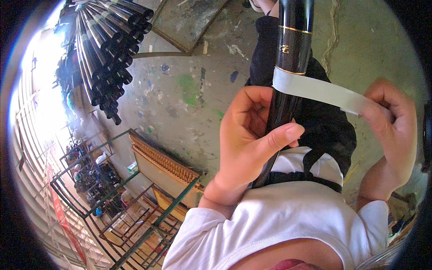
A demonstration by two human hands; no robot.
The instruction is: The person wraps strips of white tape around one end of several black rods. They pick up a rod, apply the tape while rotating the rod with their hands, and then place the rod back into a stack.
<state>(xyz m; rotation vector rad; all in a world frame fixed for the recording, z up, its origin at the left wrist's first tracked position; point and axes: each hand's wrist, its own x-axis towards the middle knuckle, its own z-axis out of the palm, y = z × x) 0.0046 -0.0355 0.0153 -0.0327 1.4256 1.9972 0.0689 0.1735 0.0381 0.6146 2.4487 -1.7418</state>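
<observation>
A glossy black pole with thin gold rings and a small gold marking runs from the top edge down toward my waist. Around its lower part my left hand is closed, thumb lying across the front. Just above that hand, a strip of white tape is stuck to the pole below a gold ring. The strip stretches off to the right, its far end pinched between the fingers of my right hand. Part of the pole's lower end is hidden behind my left hand and wrist.
Many black poles are stacked in a bundle at upper left. A metal frame rack stands at lower left beside an ornate gold frame. A flat board lies on the paint-spotted floor.
</observation>
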